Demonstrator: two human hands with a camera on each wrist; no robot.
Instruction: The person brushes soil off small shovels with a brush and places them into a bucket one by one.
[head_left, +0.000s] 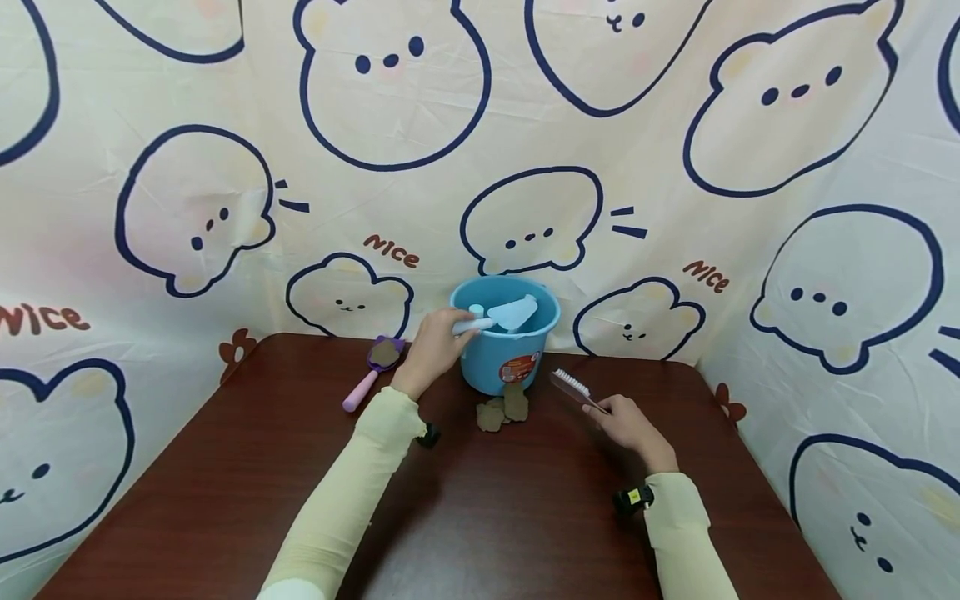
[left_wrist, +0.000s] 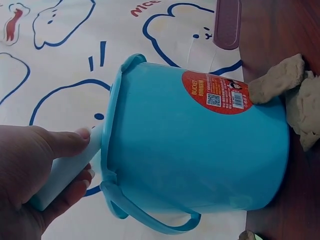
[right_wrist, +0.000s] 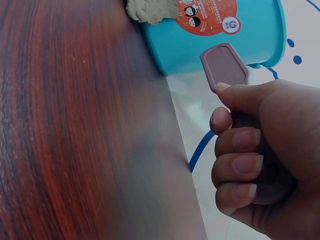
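The blue bucket [head_left: 483, 362] stands on the brown table [head_left: 510, 517], with a red sticker [head_left: 519, 367] on its front. The left hand [head_left: 438, 342] is at the bucket's near left rim, with its fingers and thumb closed round the handle of a pale blue shovel [head_left: 513, 313]. The shovel's wide end is over the bucket's mouth; I can't tell if it touches the rim. The right hand [head_left: 630, 429] is in front of the bucket and to its right, fingers curled tight round a brush [head_left: 572, 384]. The brush has its white bristles up. Brown lumps [head_left: 491, 417] sit right in front of the bucket, and one leans on it. Left of the bucket lies a purple scoop [head_left: 363, 389] with a brown lump in it
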